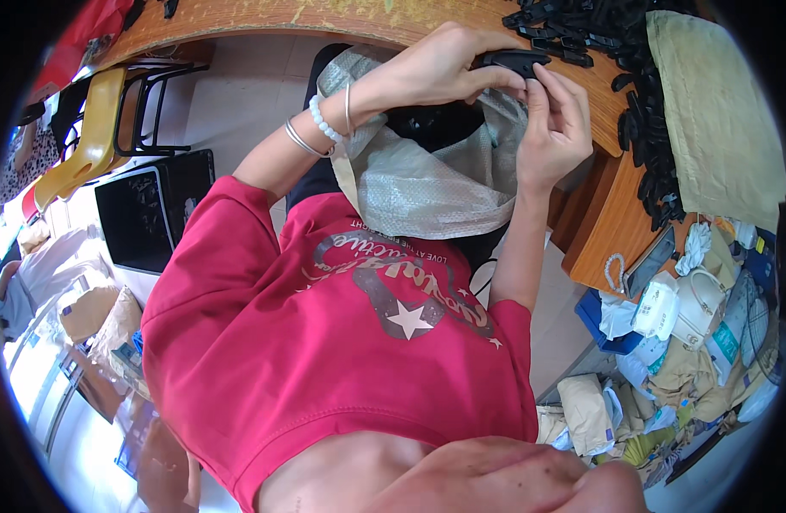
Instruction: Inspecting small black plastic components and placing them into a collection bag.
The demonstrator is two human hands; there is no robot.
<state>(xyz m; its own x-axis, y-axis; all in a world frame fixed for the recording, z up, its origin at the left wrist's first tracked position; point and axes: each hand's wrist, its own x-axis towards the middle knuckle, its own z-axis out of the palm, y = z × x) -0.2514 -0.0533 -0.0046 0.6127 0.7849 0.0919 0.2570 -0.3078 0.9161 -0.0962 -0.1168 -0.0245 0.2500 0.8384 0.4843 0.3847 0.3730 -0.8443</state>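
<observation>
My left hand (444,68), with a bead bracelet and thin bangles on its wrist, grips a black plastic part (517,61) from the left. Fingers of my right hand (555,120) press on the same part from the right and below. Both hands hold it at the edge of the wooden table (607,214), just above the open mouth of a white woven sack (419,184) lying on my lap. My red shirt fills the lower middle of the view.
A heap of similar black plastic parts (641,103) lies on the table at the right, beside a beige cloth (718,111). A yellow chair (85,137) and a black box (141,218) stand at left. Bags, cloths and a blue crate (607,329) crowd the floor at lower right.
</observation>
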